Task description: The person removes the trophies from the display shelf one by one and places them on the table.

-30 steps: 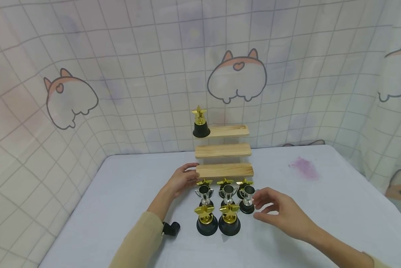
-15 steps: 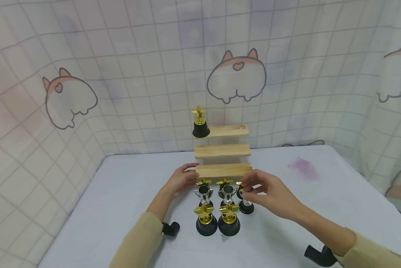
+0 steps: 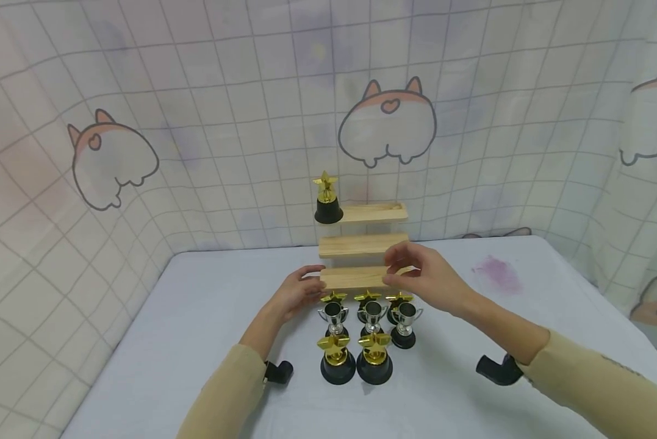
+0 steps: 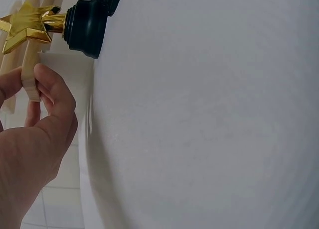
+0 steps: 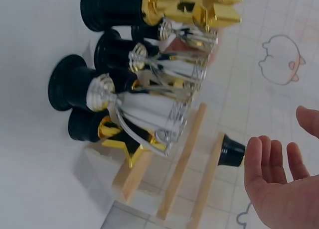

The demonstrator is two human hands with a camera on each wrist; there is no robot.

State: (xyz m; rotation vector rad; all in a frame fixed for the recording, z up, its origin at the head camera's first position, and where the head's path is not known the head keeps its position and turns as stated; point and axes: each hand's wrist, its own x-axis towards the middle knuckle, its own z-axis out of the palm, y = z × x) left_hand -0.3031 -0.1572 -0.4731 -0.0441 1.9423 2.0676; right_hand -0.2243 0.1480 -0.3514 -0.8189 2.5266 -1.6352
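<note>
A small three-step wooden shelf (image 3: 355, 278) stands at the back of the table. My left hand (image 3: 295, 296) pinches the left end of its lowest board (image 4: 31, 79) between thumb and fingers. My right hand (image 3: 429, 274) hovers above the right end of that board, fingers loosely bent, holding nothing. In front of the shelf stand silver cup trophies (image 3: 404, 326), with gold star trophies (image 3: 374, 360) on black bases before and behind them. One more gold star trophy (image 3: 327, 201) sits on the left end of the top board.
A white cloth covers the table (image 3: 224, 286), with a pink stain (image 3: 497, 274) at the right. Behind it hangs a gridded curtain (image 3: 240, 152) with cartoon animal prints. Black wrist cameras (image 3: 279, 372) are strapped at both sleeves.
My right hand has risen from beside the right silver cup trophy, forward and left to above the lowest board. The left hand and the trophies stay in place.
</note>
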